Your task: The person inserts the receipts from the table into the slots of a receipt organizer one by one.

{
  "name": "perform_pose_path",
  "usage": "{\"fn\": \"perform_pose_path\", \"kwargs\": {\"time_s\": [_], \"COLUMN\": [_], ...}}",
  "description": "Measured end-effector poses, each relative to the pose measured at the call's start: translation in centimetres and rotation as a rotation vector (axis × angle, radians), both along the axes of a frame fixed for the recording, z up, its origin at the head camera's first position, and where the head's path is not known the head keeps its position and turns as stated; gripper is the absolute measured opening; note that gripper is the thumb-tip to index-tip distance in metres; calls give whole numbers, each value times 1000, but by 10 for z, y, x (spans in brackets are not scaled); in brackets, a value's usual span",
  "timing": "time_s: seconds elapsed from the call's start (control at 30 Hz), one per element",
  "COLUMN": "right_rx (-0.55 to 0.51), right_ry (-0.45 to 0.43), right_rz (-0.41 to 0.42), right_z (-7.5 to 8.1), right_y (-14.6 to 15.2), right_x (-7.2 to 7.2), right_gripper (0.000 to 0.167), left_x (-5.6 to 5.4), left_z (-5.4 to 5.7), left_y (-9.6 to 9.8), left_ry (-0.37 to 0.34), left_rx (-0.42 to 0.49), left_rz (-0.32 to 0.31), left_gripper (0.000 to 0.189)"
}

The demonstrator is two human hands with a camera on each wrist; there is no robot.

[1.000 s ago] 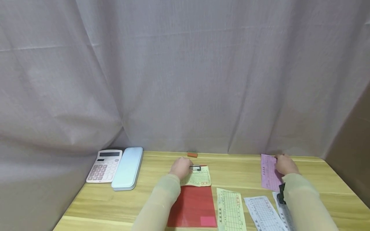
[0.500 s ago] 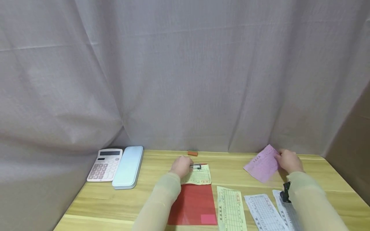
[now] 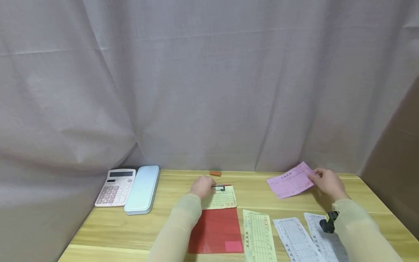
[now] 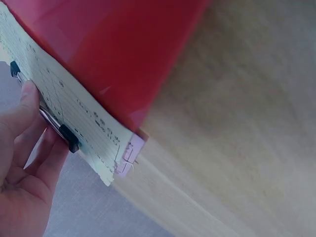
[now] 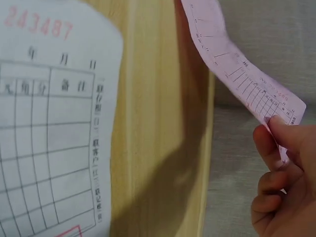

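My left hand [image 3: 202,186] pinches the metal clip [image 4: 55,123] at the top of a red clipboard [image 3: 214,233], its thumb on the clip's bar and fingers underneath. Under the clip lies a yellow receipt slip [image 3: 222,199]; a pink paper edge [image 4: 132,152] peeks out beneath it in the left wrist view. At the back right, my right hand [image 3: 328,183] holds a pink receipt slip [image 3: 289,182] by one end between thumb and fingers. That slip is raised off the table, its far part bending away in the right wrist view [image 5: 247,81].
Right of the clipboard lie another yellow slip [image 3: 260,234] and two white slips [image 3: 297,238], one partly behind my right wrist. A calculator [image 3: 116,187] and a pale blue case [image 3: 142,190] sit at the left. A small orange block [image 3: 215,173] is near the curtain [image 3: 209,91].
The pink slip has come up off the table in my right hand and swung round, its free end now pointing left. My left hand has stayed at the clip.
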State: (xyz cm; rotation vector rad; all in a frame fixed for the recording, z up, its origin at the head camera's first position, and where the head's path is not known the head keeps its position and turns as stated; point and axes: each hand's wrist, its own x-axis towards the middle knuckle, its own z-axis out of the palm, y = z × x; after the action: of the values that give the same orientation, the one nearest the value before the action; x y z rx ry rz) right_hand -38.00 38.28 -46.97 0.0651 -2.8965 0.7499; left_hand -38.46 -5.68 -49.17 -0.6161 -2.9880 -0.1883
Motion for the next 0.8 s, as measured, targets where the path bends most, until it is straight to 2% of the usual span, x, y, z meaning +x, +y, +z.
{"fn": "perform_pose_path", "kwargs": {"time_s": [0.1, 0.23, 0.4, 0.6, 0.8], "right_rx": [-53, -125, -205, -282, -392], "right_ry": [36, 38, -14, -65, -157], "right_rz": [11, -3, -11, -12, -21], "right_z": [2, 6, 11, 13, 8], "right_y": [-3, -8, -15, -30, -57], "right_x": [3, 9, 18, 27, 37], "right_gripper": [36, 36, 42, 48, 45], "left_x": [0, 1, 1, 0, 0], "left_z": [0, 1, 1, -1, -2], "left_y": [-1, -1, 0, 1, 0], "left_ry": [-16, -28, -18, -9, -5], "left_rx": [5, 13, -5, -20, -9], "left_rz": [-6, -6, 0, 10, 3], "left_gripper": [21, 18, 16, 21, 22]}}
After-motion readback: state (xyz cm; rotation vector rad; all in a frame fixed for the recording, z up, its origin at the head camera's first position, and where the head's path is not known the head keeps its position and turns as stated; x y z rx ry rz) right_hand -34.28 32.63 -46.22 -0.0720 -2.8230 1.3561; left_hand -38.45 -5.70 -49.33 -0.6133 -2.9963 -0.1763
